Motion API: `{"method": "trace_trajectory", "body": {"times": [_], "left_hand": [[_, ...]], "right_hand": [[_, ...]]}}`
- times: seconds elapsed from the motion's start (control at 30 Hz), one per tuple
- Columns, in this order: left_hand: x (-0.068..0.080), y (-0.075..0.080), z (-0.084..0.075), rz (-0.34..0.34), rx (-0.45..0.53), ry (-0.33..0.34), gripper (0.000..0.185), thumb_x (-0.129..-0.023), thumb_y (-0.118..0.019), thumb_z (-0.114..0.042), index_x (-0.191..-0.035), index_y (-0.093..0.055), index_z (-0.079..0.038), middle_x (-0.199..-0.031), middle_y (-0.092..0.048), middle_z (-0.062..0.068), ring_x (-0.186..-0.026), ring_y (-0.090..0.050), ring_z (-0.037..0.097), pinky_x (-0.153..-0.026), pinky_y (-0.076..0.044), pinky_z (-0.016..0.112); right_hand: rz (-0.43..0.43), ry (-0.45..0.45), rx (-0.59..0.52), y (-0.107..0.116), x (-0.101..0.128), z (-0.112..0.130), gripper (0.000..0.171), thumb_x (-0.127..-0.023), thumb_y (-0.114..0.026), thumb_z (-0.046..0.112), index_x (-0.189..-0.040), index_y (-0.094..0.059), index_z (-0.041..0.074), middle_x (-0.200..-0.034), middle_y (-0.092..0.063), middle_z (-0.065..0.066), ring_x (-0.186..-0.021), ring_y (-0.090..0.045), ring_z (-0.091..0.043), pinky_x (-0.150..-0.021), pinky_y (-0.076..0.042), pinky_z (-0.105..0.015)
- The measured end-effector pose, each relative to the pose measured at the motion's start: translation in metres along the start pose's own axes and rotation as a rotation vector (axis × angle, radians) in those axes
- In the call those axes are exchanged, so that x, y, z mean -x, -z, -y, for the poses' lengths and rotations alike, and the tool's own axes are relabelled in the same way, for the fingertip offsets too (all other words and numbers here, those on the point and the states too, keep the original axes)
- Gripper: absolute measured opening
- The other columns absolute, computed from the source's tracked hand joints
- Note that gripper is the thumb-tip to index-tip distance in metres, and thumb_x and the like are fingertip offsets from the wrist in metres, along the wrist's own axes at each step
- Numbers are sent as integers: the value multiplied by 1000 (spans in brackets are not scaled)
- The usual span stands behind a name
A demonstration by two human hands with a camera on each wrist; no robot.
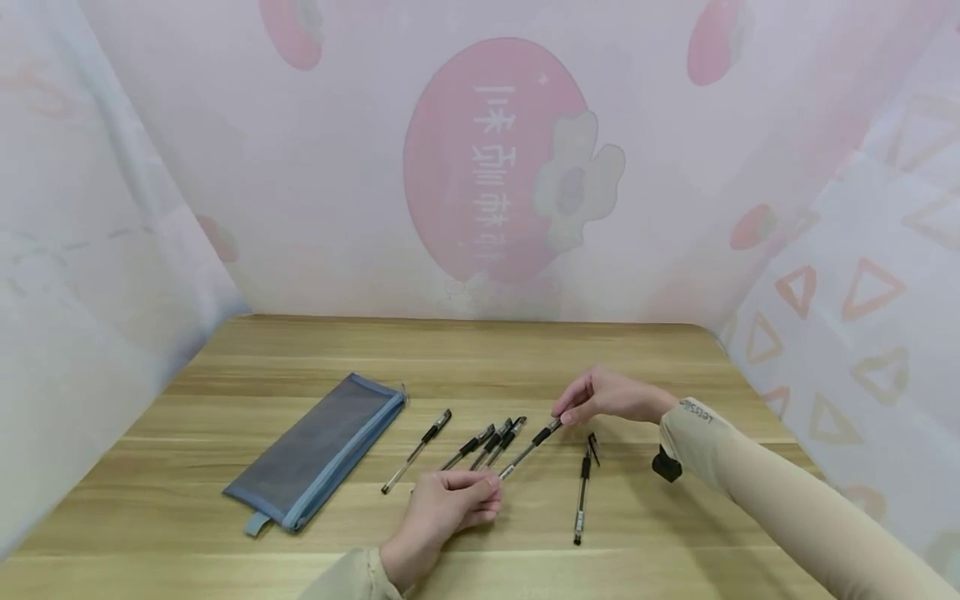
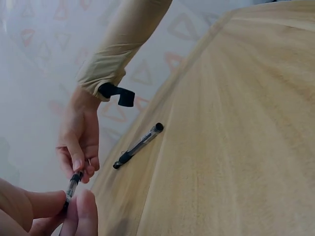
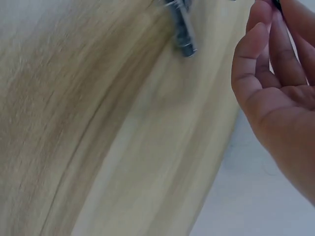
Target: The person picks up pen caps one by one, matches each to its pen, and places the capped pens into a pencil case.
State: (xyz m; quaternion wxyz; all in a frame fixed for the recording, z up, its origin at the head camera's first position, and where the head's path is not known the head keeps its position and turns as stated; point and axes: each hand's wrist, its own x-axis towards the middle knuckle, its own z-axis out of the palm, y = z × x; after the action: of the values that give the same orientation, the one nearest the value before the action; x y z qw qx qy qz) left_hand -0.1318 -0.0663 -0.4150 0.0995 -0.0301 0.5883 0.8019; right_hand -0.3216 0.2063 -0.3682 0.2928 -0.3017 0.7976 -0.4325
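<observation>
A clear gel pen (image 1: 531, 448) with a black grip slants between both hands, above the table. My left hand (image 1: 444, 510) pinches its lower end between thumb and fingers. At the capped end, my right hand (image 1: 611, 395) pinches with thumb and fingertips. The left wrist view shows both hands on this pen (image 2: 73, 187); in the right wrist view most of it is cut off. Several similar pens (image 1: 471, 443) lie side by side just beyond the left hand, their lower ends partly hidden by it. Another pen (image 1: 582, 492) lies to the right, below the right hand.
A blue-grey mesh zip pencil case (image 1: 318, 450) lies at the left, zip side facing the pens. One separate pen (image 1: 417, 451) lies between it and the group. A black strap piece (image 1: 666, 465) hangs at the right wrist. Printed curtains surround the wooden table (image 1: 300, 342).
</observation>
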Motion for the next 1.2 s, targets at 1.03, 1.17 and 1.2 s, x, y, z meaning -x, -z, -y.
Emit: {"method": "trace_trajectory", "body": {"times": [1.03,1.17,1.2], "left_hand": [[-10,-4,7,-42,-121,99,16,-88,-69,6,-102,-65,13,-81,-70,21,-68,-71,28,-64,-59,34],[-11,-2,9,-39,-119,105,16,-88,-70,6,-102,-65,13,-82,-70,21,-68,-71,28,-64,-59,34],[-11,-2,10,-35,-121,106,16,-88,-69,6,-102,-65,13,-82,-70,21,-68,-71,29,-65,-59,34]], "right_hand": [[49,24,115,-5,-31,-16,12,-84,-78,7,-96,-78,5,-87,-72,-12,-59,-51,-11,-51,-41,-20],[44,10,104,-6,-33,-18,12,-83,-79,7,-94,-78,5,-85,-72,-13,-58,-50,-12,-50,-41,-21],[40,6,101,-7,-33,-19,12,-83,-79,7,-94,-78,6,-85,-72,-12,-58,-50,-13,-50,-41,-21]]}}
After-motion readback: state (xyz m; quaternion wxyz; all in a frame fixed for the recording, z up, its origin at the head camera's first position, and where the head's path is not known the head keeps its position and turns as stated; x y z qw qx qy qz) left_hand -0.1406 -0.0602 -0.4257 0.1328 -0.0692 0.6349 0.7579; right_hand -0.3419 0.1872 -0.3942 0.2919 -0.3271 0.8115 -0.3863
